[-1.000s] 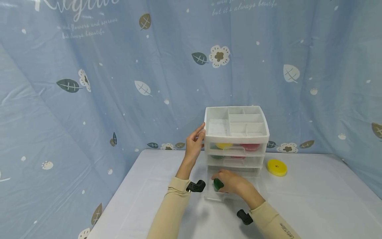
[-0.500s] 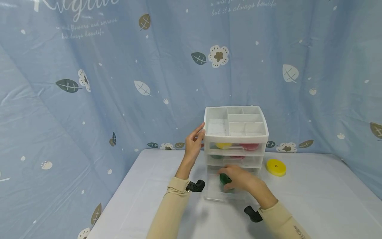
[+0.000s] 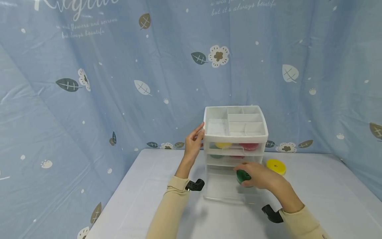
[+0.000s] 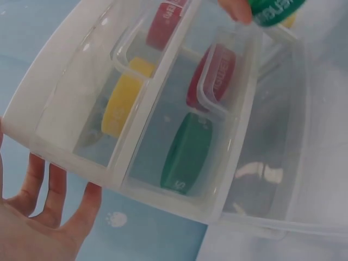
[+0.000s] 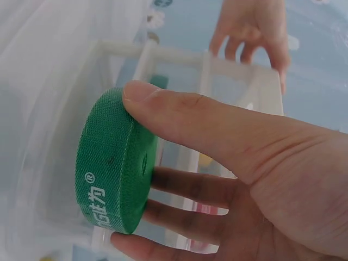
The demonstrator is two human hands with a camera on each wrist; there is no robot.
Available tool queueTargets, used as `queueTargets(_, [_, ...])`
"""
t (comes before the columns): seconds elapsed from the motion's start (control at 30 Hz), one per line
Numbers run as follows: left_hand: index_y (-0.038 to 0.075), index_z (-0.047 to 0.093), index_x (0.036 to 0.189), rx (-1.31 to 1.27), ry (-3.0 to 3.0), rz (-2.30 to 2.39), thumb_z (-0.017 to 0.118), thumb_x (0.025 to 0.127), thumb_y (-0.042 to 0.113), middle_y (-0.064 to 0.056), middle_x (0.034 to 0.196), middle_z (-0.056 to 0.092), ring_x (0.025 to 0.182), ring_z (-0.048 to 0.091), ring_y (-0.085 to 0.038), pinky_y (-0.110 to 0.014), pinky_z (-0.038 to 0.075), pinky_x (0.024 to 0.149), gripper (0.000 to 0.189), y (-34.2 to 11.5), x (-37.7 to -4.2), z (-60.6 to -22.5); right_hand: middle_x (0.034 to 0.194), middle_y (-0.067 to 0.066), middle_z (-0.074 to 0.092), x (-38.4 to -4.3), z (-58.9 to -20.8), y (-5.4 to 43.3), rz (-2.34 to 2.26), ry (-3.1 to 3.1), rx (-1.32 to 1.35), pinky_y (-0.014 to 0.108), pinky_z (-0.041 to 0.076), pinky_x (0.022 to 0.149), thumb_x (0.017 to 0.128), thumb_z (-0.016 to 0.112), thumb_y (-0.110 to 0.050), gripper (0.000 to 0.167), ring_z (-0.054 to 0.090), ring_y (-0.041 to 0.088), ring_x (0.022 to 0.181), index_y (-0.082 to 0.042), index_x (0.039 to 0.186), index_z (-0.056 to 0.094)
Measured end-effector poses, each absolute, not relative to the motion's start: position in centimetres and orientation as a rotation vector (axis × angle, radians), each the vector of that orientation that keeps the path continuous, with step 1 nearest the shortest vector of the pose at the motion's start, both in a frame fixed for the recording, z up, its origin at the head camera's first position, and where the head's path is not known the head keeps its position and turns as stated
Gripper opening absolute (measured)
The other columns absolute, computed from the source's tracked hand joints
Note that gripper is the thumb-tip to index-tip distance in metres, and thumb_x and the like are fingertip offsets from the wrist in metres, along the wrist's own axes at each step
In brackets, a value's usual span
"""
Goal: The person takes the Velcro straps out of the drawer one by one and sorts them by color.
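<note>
My right hand [image 3: 264, 176] grips a green roll of woven fabric tape [image 5: 117, 163], thumb on one side and fingers on the other. It is above the right part of the pulled-out clear bottom drawer [image 3: 221, 186] of a white drawer unit [image 3: 235, 138]. My left hand [image 3: 193, 146] rests its fingertips on the unit's left side, fingers extended. Through the closed top drawer I see a yellow roll [image 4: 128, 100] and a red roll [image 4: 165, 27]. The middle drawer, also closed, contains another red roll [image 4: 220, 73] and a green roll [image 4: 187, 155].
A yellow roll [image 3: 276, 166] lies flat on the white table [image 3: 313, 192], right of the unit. The unit's top has a tray divided into compartments [image 3: 218, 126]. Behind the table hangs a blue patterned curtain [image 3: 167, 66].
My right hand has carried the green roll from the left part of the open bottom drawer to the right and slightly up. The left hand stays on the unit's side.
</note>
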State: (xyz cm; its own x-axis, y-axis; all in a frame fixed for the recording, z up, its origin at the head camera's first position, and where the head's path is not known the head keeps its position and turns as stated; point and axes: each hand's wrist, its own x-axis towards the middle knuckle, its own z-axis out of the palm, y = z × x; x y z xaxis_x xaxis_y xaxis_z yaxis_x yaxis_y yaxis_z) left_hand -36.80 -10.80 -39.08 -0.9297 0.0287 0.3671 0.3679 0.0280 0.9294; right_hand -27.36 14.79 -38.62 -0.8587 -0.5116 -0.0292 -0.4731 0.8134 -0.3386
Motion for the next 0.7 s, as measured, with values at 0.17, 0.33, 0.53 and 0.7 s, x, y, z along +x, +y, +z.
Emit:
queueTargets(0.17, [0.042, 0.055, 0.137, -0.397, -2.059, -2.008, 0.055, 0.100, 0.043, -0.014, 0.124, 0.060, 0.109, 0.062, -0.022, -0.048, 0.057, 0.092, 0.037, -10.8, -36.8, -39.0, 0.131, 0.016, 0.058, -27.5, -38.6, 17.1, -0.526, 2.865, -0.755, 0.049, 0.056, 0.090, 0.078, 0.084, -0.025, 0.053, 0.059, 0.029, 0.109, -0.014, 0.126, 0.065])
queueTargets(0.33, [0.043, 0.055, 0.137, -0.385, -2.056, -1.988, 0.055, 0.099, 0.045, -0.012, 0.124, 0.061, 0.109, 0.063, -0.022, -0.048, 0.057, 0.092, 0.037, -10.7, -37.1, -39.3, 0.133, 0.019, 0.058, -27.4, -38.7, 19.1, -0.508, 2.891, -0.757, 0.052, 0.054, 0.089, 0.078, 0.083, -0.026, 0.054, 0.058, 0.035, 0.113, -0.011, 0.126, 0.064])
queueTargets(0.53, [0.041, 0.054, 0.138, -0.386, -2.057, -1.984, 0.055, 0.099, 0.044, -0.014, 0.125, 0.060, 0.109, 0.063, -0.023, -0.051, 0.056, 0.093, 0.039, -10.8, -37.2, -39.4, 0.126, 0.017, 0.060, -27.5, -39.2, 21.2, -0.494, 2.921, -0.703, 0.048, 0.054, 0.084, 0.078, 0.083, -0.027, 0.055, 0.056, 0.032, 0.109, -0.010, 0.126, 0.064])
queueTargets(0.7, [0.042, 0.054, 0.137, -0.389, -2.059, -1.994, 0.054, 0.100, 0.043, -0.014, 0.127, 0.059, 0.110, 0.063, -0.024, -0.050, 0.056, 0.094, 0.037, -10.7, -37.2, -39.4, 0.129, 0.025, 0.056, -27.7, -39.7, 23.1, -0.495, 2.929, -0.616, 0.054, 0.054, 0.082, 0.078, 0.083, -0.030, 0.058, 0.057, 0.037, 0.108, -0.009, 0.129, 0.062])
